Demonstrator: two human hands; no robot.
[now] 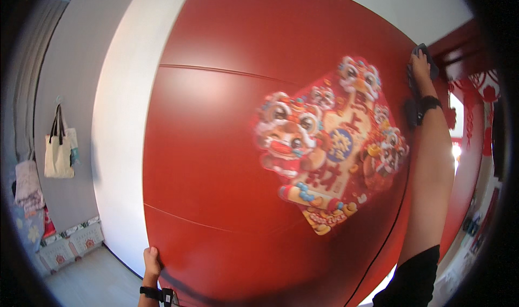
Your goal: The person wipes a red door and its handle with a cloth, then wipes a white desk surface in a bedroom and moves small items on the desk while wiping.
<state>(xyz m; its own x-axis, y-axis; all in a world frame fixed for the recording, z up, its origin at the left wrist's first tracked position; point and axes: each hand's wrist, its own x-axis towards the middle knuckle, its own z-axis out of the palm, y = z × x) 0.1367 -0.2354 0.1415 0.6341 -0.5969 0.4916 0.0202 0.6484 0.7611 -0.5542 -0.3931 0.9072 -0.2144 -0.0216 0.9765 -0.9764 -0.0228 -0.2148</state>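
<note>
A large red door (205, 166) with two thin grooves fills the middle of the view. Stuck on its face is a colourful festive decoration (338, 145) with cartoon lion heads, slightly blurred. My right hand (420, 66) reaches up to the door's upper right edge, fingers bent over a dark grey cloth (431, 64) that lies against that edge. Low on the left, my left hand (152, 261) grips the door's left edge; its fingers are partly hidden. Both wrists wear black bands.
A thin black cord (383, 247) runs down the door's right side. To the left stand a white wall (124, 96) and a cream tote bag (58, 155) hanging on a grey wall. Red paper ornaments (489, 91) hang at the far right.
</note>
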